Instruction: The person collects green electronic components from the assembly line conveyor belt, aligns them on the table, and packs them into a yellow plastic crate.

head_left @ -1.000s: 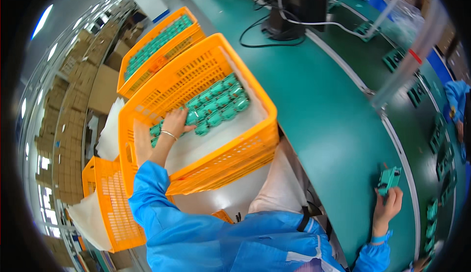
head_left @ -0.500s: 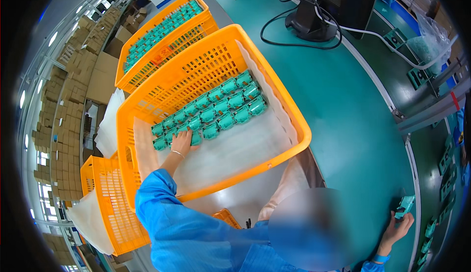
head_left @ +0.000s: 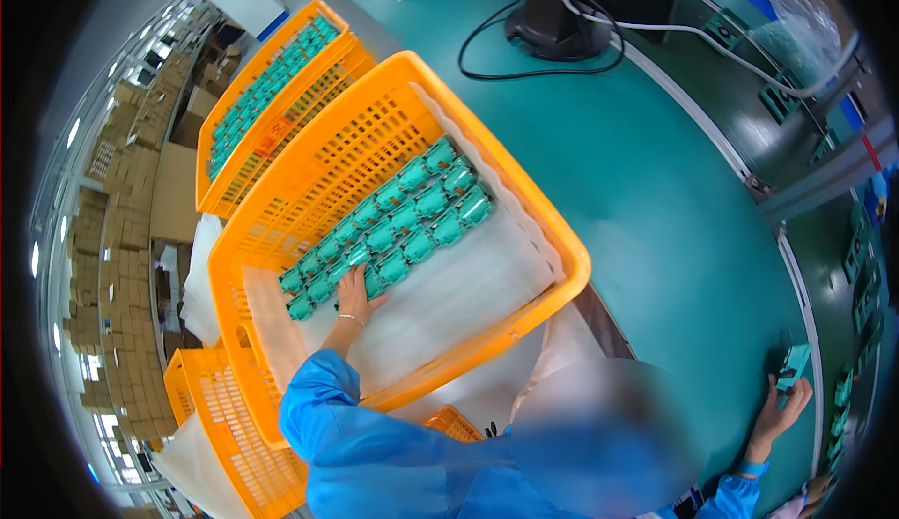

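My left hand (head_left: 354, 299) lies in an orange plastic basket (head_left: 552, 229), its fingers stretched over the near row of green plastic housings (head_left: 419, 243). Its thumb stands apart from the fingers, beside the last housing that shows in that row. A bit of green shows past the hand's left side; what lies under the palm is hidden. The housings sit in three slanting rows on a white liner sheet (head_left: 440, 303). Far to the right, at the edge of the green table, my right hand (head_left: 779, 416) is closed on a single green housing (head_left: 794, 365).
A second orange basket (head_left: 281, 135) full of green parts stands behind, another orange basket (head_left: 239, 425) at lower left. A monitor stand (head_left: 557, 32) with loose cables is on the green tabletop (head_left: 646, 191). Beyond a metal rail (head_left: 749, 182) more green parts lie on a dark strip.
The view has shifted and tilted slightly. My left hand's thumb has spread further from its fingers beside the near row. My right hand still holds its housing at the table's edge.
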`<state>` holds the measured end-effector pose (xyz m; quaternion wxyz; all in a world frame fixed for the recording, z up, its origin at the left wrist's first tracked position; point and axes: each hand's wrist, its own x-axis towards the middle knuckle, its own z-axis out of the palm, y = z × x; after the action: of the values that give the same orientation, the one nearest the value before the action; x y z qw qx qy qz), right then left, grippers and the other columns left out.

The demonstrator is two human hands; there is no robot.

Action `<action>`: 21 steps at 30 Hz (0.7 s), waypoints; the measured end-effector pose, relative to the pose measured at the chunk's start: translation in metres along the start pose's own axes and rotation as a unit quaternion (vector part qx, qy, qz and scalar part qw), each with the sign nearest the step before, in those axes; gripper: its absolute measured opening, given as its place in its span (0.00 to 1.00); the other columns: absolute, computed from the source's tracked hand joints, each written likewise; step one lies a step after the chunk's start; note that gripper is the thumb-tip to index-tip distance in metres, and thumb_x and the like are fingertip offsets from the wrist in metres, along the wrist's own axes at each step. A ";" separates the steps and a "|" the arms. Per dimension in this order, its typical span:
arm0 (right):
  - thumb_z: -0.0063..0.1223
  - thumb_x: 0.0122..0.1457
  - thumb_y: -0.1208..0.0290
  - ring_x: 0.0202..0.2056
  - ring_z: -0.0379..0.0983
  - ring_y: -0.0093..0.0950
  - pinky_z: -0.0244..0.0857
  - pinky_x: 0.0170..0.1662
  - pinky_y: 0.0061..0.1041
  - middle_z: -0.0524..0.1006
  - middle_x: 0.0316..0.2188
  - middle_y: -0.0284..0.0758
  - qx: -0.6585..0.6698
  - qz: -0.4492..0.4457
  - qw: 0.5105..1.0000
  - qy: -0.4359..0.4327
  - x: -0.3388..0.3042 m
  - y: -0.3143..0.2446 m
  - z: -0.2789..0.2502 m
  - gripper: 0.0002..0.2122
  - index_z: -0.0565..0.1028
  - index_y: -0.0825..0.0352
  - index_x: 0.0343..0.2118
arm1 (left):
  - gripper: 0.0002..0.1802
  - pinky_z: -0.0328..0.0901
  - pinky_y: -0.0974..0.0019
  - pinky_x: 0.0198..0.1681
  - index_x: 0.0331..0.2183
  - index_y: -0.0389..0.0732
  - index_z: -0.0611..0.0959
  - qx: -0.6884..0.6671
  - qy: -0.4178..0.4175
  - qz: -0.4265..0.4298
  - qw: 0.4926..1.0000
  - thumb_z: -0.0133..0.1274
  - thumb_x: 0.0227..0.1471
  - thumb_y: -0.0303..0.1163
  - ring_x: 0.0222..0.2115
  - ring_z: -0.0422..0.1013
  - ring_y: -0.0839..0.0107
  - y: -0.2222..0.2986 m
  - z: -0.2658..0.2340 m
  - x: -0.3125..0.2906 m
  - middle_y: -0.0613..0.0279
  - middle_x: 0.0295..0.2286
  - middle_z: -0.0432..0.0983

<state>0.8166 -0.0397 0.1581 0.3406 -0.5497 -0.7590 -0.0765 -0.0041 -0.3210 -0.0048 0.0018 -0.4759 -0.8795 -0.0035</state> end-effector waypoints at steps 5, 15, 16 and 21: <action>0.67 0.53 0.85 0.45 0.71 0.36 0.66 0.49 0.32 0.72 0.45 0.42 0.072 0.025 0.996 0.043 0.013 -0.013 0.000 0.21 0.71 0.73 0.48 | 0.60 0.65 0.48 0.56 0.63 0.37 0.64 -0.023 -0.141 -0.030 0.989 0.77 0.34 0.49 0.56 0.65 0.42 0.026 -0.038 0.028 0.40 0.57 0.66; 0.61 0.62 0.75 0.37 0.78 0.23 0.76 0.39 0.22 0.79 0.42 0.36 0.664 0.362 0.654 -0.018 0.105 -0.125 0.071 0.16 0.71 0.72 0.51 | 0.27 0.70 0.53 0.51 0.50 0.34 0.82 -0.003 0.057 0.000 0.998 0.67 0.52 0.37 0.48 0.77 0.51 0.076 -0.206 0.137 0.47 0.47 0.80; 0.61 0.63 0.76 0.36 0.78 0.24 0.76 0.39 0.23 0.79 0.42 0.37 0.666 0.373 0.645 -0.030 0.106 -0.125 0.072 0.17 0.71 0.73 0.52 | 0.23 0.71 0.55 0.50 0.49 0.33 0.82 -0.111 0.112 0.079 0.984 0.65 0.53 0.33 0.47 0.77 0.52 0.133 -0.235 0.143 0.49 0.46 0.80; 0.61 0.63 0.74 0.40 0.82 0.33 0.81 0.45 0.28 0.79 0.40 0.44 0.653 0.404 0.619 -0.166 0.112 -0.125 0.060 0.19 0.68 0.78 0.53 | 0.21 0.71 0.60 0.48 0.46 0.35 0.83 -0.283 0.073 0.348 0.891 0.66 0.49 0.26 0.44 0.78 0.55 0.340 -0.310 0.109 0.52 0.42 0.80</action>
<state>0.6615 0.0290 0.2121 0.4746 -0.4373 -0.3546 0.6766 0.2210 -0.0463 0.3079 -0.0678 -0.7300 -0.6170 -0.2860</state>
